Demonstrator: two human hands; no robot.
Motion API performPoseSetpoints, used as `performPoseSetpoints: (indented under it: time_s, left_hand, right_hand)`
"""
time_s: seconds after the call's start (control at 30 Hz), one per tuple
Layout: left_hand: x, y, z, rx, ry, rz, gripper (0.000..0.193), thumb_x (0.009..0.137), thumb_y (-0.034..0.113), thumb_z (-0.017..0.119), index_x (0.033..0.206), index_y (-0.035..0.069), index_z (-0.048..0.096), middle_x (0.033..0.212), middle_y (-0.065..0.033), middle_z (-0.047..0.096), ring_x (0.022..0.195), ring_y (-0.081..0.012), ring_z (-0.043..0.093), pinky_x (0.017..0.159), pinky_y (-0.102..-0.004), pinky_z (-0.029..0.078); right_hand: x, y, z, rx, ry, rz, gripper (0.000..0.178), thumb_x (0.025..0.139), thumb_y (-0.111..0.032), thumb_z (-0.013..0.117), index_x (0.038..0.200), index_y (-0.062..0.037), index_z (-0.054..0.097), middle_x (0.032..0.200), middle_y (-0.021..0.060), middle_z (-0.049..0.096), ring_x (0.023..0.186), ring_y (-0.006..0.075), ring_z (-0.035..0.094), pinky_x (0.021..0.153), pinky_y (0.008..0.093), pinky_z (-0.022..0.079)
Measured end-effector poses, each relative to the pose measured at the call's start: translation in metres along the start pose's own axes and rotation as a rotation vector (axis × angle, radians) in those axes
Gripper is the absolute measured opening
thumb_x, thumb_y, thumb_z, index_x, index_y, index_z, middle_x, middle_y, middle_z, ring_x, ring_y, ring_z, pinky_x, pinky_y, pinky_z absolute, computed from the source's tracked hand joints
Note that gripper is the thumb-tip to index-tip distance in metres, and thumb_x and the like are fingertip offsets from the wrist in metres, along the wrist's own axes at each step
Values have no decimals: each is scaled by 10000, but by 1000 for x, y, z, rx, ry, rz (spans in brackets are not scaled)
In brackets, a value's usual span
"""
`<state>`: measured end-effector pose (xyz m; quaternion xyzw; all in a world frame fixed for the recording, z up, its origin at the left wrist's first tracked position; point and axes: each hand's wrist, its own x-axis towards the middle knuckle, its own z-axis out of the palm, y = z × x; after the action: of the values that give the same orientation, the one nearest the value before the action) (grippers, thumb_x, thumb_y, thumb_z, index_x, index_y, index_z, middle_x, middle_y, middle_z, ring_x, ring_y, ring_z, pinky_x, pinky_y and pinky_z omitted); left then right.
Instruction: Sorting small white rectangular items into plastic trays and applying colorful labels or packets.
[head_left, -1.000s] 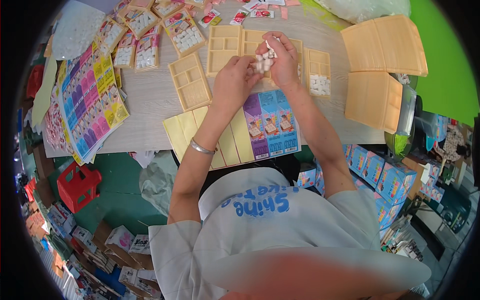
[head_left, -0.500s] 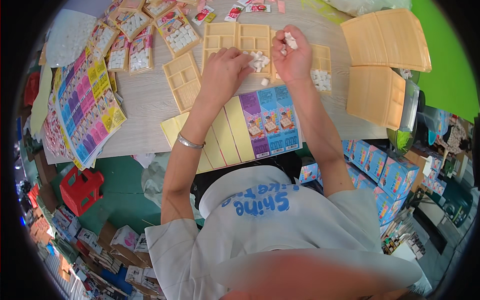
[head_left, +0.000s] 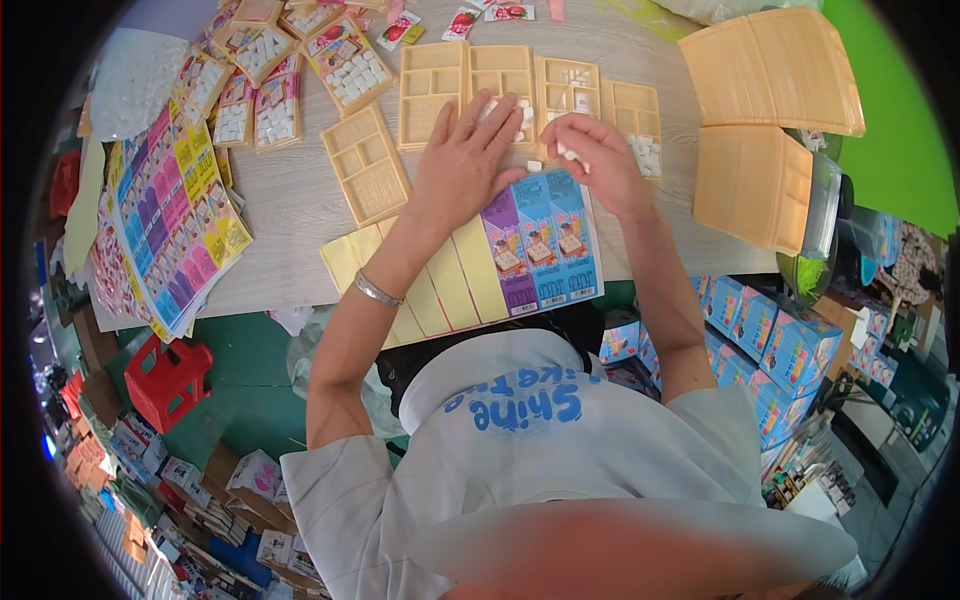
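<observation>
My left hand (head_left: pixel 462 165) lies with fingers stretched over a beige compartment tray (head_left: pixel 502 60), its fingertips on the small white pieces (head_left: pixel 524 118) in the near compartment. My right hand (head_left: pixel 603 165) is curled, knuckles up, around a few white pieces (head_left: pixel 568 153) that show at its fingertips. It hovers at the near edge of another beige tray (head_left: pixel 570 70), which has white pieces in it. One loose white piece (head_left: pixel 534 166) rests on the table between my hands. To the right, a further tray (head_left: pixel 633 97) has white pieces in its near compartment.
Two trays without pieces, one upright (head_left: pixel 433 60) and one slanted (head_left: pixel 365 165), stand left. A printed card sheet (head_left: pixel 455 270) lies near me. Filled packs (head_left: pixel 355 75), a bag of white pieces (head_left: pixel 140 80) and printed sheets (head_left: pixel 180 220) occupy the left; stacked trays (head_left: pixel 750 190) the right.
My left hand has spread its fingers over the white pieces. My right hand has come down toward me and turned from palm up to knuckles up, still holding white pieces.
</observation>
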<state>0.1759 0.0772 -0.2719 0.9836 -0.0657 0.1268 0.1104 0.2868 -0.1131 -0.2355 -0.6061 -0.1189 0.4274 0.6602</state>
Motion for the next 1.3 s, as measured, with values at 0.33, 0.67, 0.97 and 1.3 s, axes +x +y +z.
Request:
performPoseSetpoints:
  time_s: [0.33,0.67,0.97,1.3]
  left_hand:
    - [2,4,-4,-53,-71,-25,760,939,526,613,1495,31,457,1590,-123,406,1507,-289,321,1219,-527,249]
    - [-12,-7,-6,2,-47,-75,789,923,546,628,1507,47,447,1612,-115,375,1527,-286,275,1222,-553,219]
    - [-7,-5,-11,-15,-36,-73,826,906,584,623,1527,74,429,1614,-87,375,1531,-290,264,1223,-550,215]
    - [1,12,4,-40,-76,-119,826,912,583,613,1517,49,435,1626,-89,352,1532,-283,262,1222,-548,218]
  right_hand:
    - [16,3,-3,62,-151,193,205,1031,-171,532,1077,-40,682,804,-10,571,668,6,447,470,153,263]
    - [14,-10,-3,-235,-116,109,216,1022,-147,530,1142,-49,681,816,-25,566,686,39,500,560,170,363]
    - [24,-4,-22,-1000,209,-580,225,989,-176,604,1150,-99,742,902,63,705,761,185,681,668,330,520]
    - [23,7,-4,-1179,335,-465,162,948,-209,660,1004,-81,742,858,69,690,767,217,680,651,347,531]
